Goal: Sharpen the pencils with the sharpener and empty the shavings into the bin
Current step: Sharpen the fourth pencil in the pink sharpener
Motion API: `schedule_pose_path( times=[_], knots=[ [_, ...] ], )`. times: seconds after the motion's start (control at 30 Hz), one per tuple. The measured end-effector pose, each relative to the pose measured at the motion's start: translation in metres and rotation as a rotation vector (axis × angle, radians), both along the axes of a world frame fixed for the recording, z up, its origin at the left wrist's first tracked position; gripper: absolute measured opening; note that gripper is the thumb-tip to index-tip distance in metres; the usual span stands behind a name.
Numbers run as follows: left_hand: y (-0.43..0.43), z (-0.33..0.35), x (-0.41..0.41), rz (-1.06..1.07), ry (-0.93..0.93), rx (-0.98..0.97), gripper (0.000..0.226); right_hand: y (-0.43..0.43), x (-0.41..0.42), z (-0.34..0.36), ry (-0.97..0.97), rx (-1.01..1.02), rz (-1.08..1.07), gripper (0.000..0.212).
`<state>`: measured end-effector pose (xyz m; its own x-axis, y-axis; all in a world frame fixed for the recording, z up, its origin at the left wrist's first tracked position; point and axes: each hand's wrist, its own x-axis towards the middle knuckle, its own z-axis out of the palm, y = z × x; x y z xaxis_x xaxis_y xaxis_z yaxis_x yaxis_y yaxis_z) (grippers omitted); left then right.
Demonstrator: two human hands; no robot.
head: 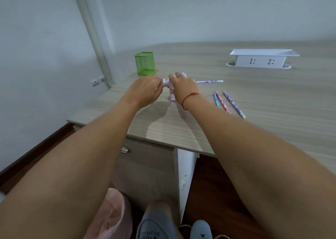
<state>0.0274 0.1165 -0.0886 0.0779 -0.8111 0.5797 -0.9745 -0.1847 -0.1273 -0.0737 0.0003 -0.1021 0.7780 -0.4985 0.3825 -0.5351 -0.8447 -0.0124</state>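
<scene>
Sharpener (171, 95), a lilac hand-crank type, stands on the desk (254, 115) near its left end, just in front of the green mesh cup (145, 63). Right hand (181, 85) lies over the top of the body with fingers curled down round it, presumably to pin the unit so it does not skid or twist under cranking. Left hand (145, 89) is at the sharpener's left end; the fingertips are drawn narrow and appear to pinch the white crank knob (164, 81), though the exact contact is partly hidden by the hand. One purple pencil (209, 81) sticks out level from the right side, its tip end inside the sharpener and its eraser end free. It is fed opposite the crank, so neither hand needs to hold it. Three loose pencils (223, 103) (blue, pink, purple) lie side by side on the desk to the right, near but apart from the work and within the right hand's reach. Whether they are sharpened cannot be read. Bin (111, 213), with a pink liner, sits on the floor below the desk edge by the left arm, handy for emptying. Judgement: cranking step in hand, shavings not yet emptied.
</scene>
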Motion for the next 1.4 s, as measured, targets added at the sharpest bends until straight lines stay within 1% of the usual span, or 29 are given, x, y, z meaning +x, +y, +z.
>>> schedule_pose_path(
  times=[0.13, 0.23, 0.33, 0.47, 0.53, 0.6, 0.7, 0.87, 0.93, 1.0, 1.1, 1.17, 1.23, 1.3, 1.37, 1.4],
  knots=[
    [0.009, -0.009, -0.005, 0.002, 0.008, 0.067, 0.033, 0.000, -0.005, -0.005, -0.043, -0.062, 0.036, 0.041],
    [0.007, -0.009, -0.003, 0.014, 0.019, 0.135, 0.034, -0.004, -0.003, -0.003, -0.024, -0.037, 0.045, 0.042],
    [0.000, -0.017, 0.002, 0.028, 0.059, 0.227, 0.030, -0.008, -0.001, 0.003, 0.007, 0.000, 0.051, 0.042],
    [-0.015, -0.029, 0.013, 0.072, 0.113, 0.260, 0.031, -0.012, 0.005, 0.001, -0.004, -0.003, 0.064, 0.038],
    [-0.025, -0.029, 0.019, 0.113, 0.086, 0.303, 0.031, -0.014, 0.008, -0.001, -0.016, 0.000, 0.061, 0.039],
    [-0.035, -0.026, 0.022, 0.152, 0.004, 0.352, 0.027, -0.016, 0.009, -0.001, -0.017, -0.005, 0.060, 0.038],
    [-0.044, -0.018, 0.029, 0.158, -0.060, 0.374, 0.022, -0.016, 0.012, -0.002, -0.010, -0.025, 0.044, 0.037],
    [-0.047, -0.022, 0.041, 0.115, -0.133, 0.338, 0.018, -0.019, 0.013, -0.002, 0.004, -0.035, 0.049, 0.037],
    [-0.051, -0.020, 0.042, 0.117, -0.095, 0.317, 0.017, -0.019, 0.013, 0.000, 0.010, -0.040, 0.050, 0.037],
    [-0.057, -0.009, 0.046, 0.134, -0.026, 0.238, 0.019, -0.019, 0.013, 0.000, 0.013, -0.038, 0.054, 0.037],
    [-0.062, 0.010, 0.051, 0.082, 0.026, 0.146, 0.020, -0.019, 0.015, 0.003, 0.011, -0.023, 0.029, 0.033],
    [-0.056, 0.014, 0.048, 0.056, 0.056, 0.099, 0.028, -0.018, 0.019, 0.004, 0.005, 0.003, 0.015, 0.031],
    [-0.047, 0.013, 0.041, 0.047, 0.068, -0.005, 0.033, -0.018, 0.023, 0.007, 0.004, 0.031, -0.004, 0.031],
    [-0.036, 0.003, 0.031, 0.000, 0.061, -0.092, 0.028, -0.017, 0.025, 0.009, 0.005, 0.048, -0.019, 0.033],
    [-0.024, -0.010, 0.026, -0.017, 0.004, -0.122, 0.022, -0.016, 0.024, 0.011, 0.005, 0.047, -0.015, 0.033],
    [-0.019, -0.016, 0.022, -0.007, 0.026, -0.108, 0.020, -0.016, 0.023, 0.012, 0.002, 0.043, -0.007, 0.033]
  ],
)
